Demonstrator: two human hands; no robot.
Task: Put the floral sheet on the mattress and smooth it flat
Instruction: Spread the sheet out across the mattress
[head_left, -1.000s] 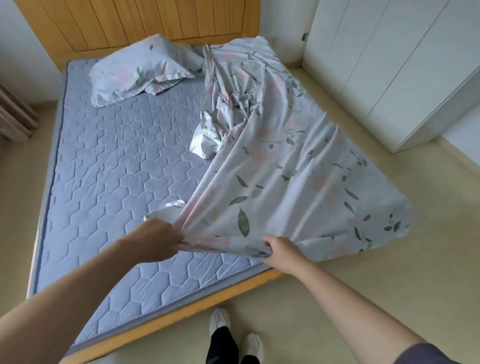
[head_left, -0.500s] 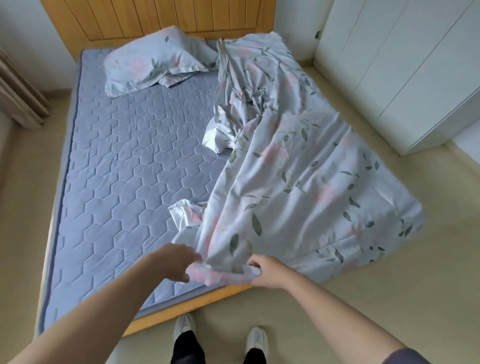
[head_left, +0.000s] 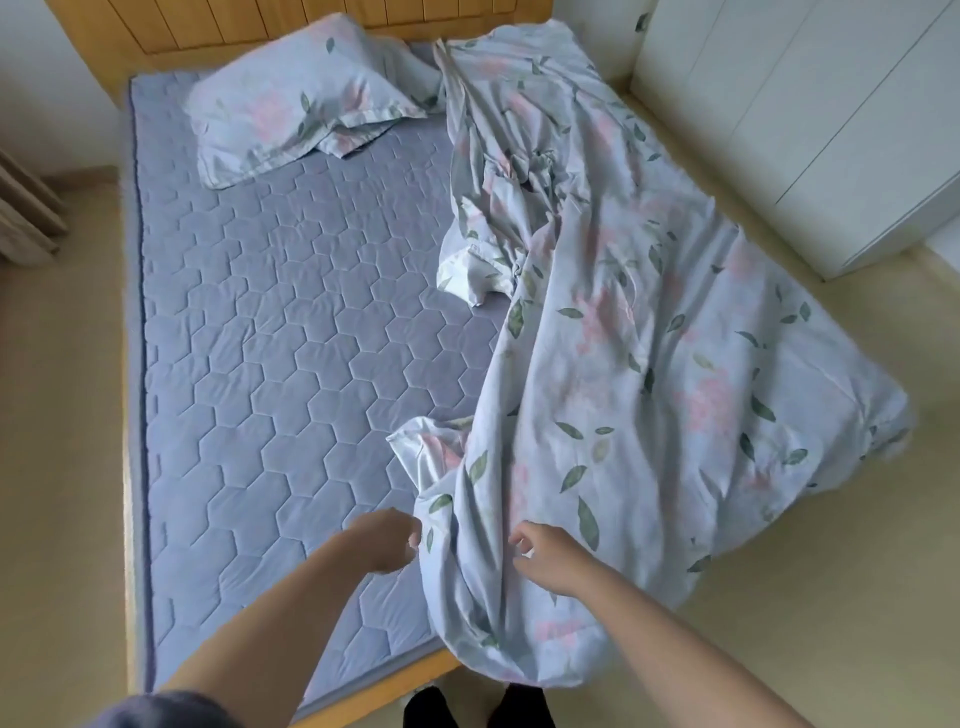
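- Floral sheet (head_left: 623, 364) bunched along the mattress's (head_left: 270, 364) right side.
- Left hand (head_left: 387, 540) and right hand (head_left: 545, 558), fingers loosely curled, flank its near fold, gripping nothing.

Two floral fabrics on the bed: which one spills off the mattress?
The floral sheet, bunched along the right side and spilling over the mattress edge. The floral pillow lies wholly on it by the headboard.

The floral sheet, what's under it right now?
The floral sheet covers the right side of the mattress and spills onto the floor. Whatever lies beneath is hidden.
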